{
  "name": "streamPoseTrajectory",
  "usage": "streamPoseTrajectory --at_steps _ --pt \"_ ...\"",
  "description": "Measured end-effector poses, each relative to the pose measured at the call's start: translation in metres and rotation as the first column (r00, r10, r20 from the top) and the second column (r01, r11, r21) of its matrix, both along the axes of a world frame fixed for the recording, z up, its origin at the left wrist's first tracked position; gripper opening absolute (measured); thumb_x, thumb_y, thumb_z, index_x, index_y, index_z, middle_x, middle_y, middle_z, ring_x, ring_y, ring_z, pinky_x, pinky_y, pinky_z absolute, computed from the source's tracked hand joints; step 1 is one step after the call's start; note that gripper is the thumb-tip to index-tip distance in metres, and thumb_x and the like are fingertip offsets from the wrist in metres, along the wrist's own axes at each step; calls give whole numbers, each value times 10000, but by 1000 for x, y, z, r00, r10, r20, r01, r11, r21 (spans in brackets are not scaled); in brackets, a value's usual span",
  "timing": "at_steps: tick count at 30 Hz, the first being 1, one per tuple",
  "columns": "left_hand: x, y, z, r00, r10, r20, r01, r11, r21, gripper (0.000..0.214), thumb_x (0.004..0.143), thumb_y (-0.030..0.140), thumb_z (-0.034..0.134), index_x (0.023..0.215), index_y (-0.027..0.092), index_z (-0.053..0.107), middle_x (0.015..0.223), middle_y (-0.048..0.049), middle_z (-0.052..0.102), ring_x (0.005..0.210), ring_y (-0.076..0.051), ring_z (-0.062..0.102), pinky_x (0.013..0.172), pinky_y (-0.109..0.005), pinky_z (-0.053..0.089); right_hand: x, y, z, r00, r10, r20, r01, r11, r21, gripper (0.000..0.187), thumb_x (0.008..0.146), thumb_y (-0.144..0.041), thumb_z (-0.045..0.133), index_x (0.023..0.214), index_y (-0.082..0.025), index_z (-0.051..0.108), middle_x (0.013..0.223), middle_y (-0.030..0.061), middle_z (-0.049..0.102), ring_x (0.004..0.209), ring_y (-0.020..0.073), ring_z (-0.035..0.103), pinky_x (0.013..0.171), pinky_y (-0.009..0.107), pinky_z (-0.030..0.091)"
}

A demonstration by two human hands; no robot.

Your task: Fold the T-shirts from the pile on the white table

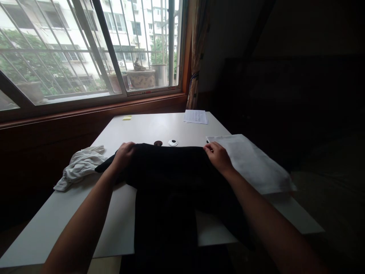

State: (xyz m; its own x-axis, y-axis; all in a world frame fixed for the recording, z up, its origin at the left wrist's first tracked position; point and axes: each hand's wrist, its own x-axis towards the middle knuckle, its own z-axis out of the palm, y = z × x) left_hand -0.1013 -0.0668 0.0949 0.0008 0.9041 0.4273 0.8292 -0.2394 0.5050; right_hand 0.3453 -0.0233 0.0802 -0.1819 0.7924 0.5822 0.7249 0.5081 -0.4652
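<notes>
A black long-sleeved garment [168, 171] is stretched between my two hands above the white table, its lower part hanging toward me past the near edge. My left hand [124, 153] is closed on its upper left corner. At the upper right corner, my right hand [218, 155] pinches the cloth between thumb and fingers. One sleeve drapes down on the right, below my right forearm. The dark cloth shows little detail, so its exact kind is unclear. A crumpled white cloth [82, 165] lies left of my left hand. Right of my right hand lies a flat white cloth-like piece [251, 161].
The white table [142, 127] stands by a barred window [94, 49]. Papers [195, 116] and a yellow sticky note [127, 118] rest at its far side. Near the middle are a dark round hole [158, 143] and a white round cap [173, 142]. A curtain [194, 57] hangs behind.
</notes>
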Motion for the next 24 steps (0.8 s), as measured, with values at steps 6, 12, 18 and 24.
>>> streamPoseTrajectory --at_steps 6,12,18,24 --pt "10 -13 55 986 5 169 -12 999 40 286 904 433 508 988 208 664 930 -25 704 875 -219 622 809 -327 502 3 5 29 990 -64 -122 85 981 176 194 990 -369 518 911 -217 611 925 80 636 819 233 630 735 389 563" --pt "41 -29 100 998 -25 62 16 989 147 215 912 373 513 903 206 648 900 -26 683 857 -206 614 803 -323 493 -52 -38 38 931 363 -37 -360 931 64 270 949 -415 641 1182 -283 602 1143 63 638 1044 245 643 942 433 563" --pt "43 -43 121 994 -44 104 26 986 162 151 876 353 593 925 222 650 951 -30 686 907 -211 625 820 -326 520 -83 -44 32 939 335 -75 -343 926 -159 572 851 -216 715 1389 -304 542 1196 60 614 1097 252 633 1016 464 522" --pt "16 -46 118 988 -69 137 60 996 72 302 844 476 656 992 215 683 964 -35 694 906 -226 626 805 -345 540 -58 -28 61 958 169 -231 -143 982 125 176 872 -188 664 1023 -262 716 1035 54 653 1042 260 639 1005 460 516"
